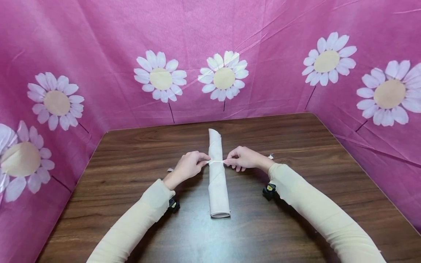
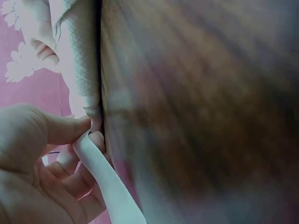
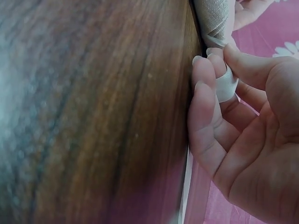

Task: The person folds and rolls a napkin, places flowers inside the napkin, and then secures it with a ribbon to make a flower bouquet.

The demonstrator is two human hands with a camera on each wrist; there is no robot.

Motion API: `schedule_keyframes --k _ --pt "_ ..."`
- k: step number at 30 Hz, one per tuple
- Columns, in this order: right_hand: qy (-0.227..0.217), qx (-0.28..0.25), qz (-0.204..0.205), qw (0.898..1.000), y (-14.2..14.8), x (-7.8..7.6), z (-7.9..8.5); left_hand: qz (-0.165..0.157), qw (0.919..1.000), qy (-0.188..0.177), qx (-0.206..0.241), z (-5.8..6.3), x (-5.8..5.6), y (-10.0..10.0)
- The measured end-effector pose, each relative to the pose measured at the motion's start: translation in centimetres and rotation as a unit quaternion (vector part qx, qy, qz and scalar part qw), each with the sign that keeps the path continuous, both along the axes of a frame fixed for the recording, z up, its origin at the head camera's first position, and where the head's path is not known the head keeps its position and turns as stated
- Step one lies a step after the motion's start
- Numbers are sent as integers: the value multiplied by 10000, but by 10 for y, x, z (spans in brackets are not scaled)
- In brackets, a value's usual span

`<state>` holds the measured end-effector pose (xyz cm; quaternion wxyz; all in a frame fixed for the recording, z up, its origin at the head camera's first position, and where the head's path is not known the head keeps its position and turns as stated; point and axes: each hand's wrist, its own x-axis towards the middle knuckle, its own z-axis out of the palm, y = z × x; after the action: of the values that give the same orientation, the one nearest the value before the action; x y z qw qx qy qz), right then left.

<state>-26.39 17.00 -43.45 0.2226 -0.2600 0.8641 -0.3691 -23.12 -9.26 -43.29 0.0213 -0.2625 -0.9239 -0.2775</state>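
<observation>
A rolled pale cloth [image 1: 218, 191] lies lengthwise on the wooden table, its open spiral end toward me. Across its middle runs a narrow white ribbon [image 1: 216, 161], pulled straight between both hands. On the left side, my left hand [image 1: 189, 165] pinches the ribbon between thumb and index finger, close against the roll. My right hand [image 1: 245, 157] pinches the ribbon on the opposite side, other fingers loosely bent. The ribbon's tail [image 2: 110, 182] hangs past the left fingers in the left wrist view. A ribbon loop [image 3: 227, 86] shows at the right fingers. The underside of the roll is hidden.
The brown wooden table [image 1: 131, 146] extends around the roll. Pink fabric [image 1: 194, 33] with large white flowers hangs behind it and along both sides. Small dark wrist cameras [image 1: 269, 191] sit at the sleeve cuffs.
</observation>
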Motion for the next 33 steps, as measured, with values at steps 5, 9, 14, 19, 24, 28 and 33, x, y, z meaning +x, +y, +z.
schedule_keyframes --k 5,9,14,19,24,28,33 --pt "-121 41 -13 9999 2 0 0 52 9998 -177 -78 1 -2 -1" --pt "-230 33 -65 9997 2 0 0 178 9991 -323 -221 3 -3 -3" --pt "-386 -7 -144 9992 2 -1 0 102 9989 -363 -265 2 -5 -4" --pt "-464 -18 -198 9987 4 -1 0 82 9989 -355 -306 0 -6 -4" --pt "-470 -60 -219 9986 5 -2 -1 96 9991 -253 -333 1 -9 -3" --pt "-603 -168 -354 9974 6 -3 -3 118 9987 -238 -430 3 -11 -1" --pt "-702 -330 -527 9956 5 -2 -5 202 9982 -359 -438 2 -12 -1"
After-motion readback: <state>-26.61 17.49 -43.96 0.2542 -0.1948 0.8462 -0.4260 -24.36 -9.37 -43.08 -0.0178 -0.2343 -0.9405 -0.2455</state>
